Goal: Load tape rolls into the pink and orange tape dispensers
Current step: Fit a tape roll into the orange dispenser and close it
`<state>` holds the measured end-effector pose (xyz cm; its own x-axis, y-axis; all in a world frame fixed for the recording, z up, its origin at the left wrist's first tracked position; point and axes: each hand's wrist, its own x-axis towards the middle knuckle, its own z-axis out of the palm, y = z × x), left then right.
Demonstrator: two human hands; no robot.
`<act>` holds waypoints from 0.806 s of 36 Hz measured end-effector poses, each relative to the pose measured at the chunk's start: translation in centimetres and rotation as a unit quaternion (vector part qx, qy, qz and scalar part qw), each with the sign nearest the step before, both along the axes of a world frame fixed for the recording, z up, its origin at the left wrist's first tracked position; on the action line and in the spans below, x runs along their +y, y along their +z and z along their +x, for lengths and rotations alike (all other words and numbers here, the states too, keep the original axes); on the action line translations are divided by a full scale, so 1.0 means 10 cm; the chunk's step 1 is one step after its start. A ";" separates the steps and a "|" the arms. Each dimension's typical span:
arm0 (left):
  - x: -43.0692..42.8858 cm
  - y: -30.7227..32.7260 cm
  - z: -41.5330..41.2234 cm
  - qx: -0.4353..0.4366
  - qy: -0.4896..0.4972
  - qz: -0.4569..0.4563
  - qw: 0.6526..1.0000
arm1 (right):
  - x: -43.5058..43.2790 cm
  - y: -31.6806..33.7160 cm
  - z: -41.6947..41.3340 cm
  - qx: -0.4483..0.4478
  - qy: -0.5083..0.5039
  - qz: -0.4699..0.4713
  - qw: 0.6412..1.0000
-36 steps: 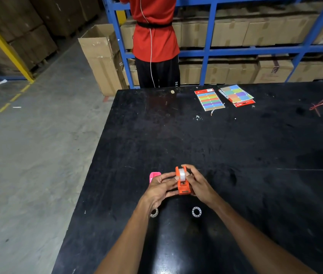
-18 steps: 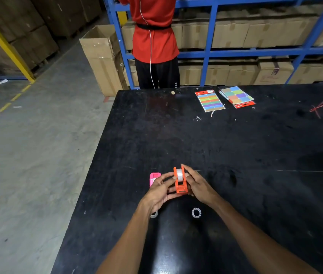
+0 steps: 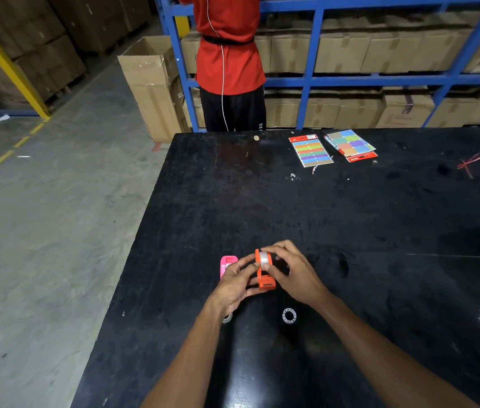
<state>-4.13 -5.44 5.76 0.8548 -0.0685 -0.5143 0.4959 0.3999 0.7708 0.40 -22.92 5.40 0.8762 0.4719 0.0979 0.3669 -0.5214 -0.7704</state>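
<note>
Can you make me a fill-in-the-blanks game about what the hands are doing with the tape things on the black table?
1. Both hands, left hand and right hand, hold the ____ dispenser.
2. The pink dispenser sits on the person's ____ side of it.
3. The loose tape ring lies on the ____ table.
4. The person beyond the table wears a ____ shirt.

Missing words: orange; left; black; red

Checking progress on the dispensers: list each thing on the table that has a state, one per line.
orange tape dispenser: held by both hands, tape roll seated in it
left hand: grip closed on the dispenser's side
right hand: fingertips on the tape roll
pink tape dispenser: on the table, partly hidden by the left hand
loose roll: flat on the table, untouched
</note>
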 end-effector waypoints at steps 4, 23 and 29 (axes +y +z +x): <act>0.01 0.00 -0.01 -0.010 -0.010 0.001 1.000 | 0.02 0.02 0.01 -0.046 0.012 -0.082 0.995; 0.10 -0.02 0.01 0.005 -0.009 0.040 0.999 | 0.07 0.22 -0.06 -0.161 0.002 -0.076 0.984; 0.15 -0.02 0.07 -0.001 -0.010 0.037 0.999 | 0.02 0.21 -0.26 -0.180 0.014 -0.069 0.981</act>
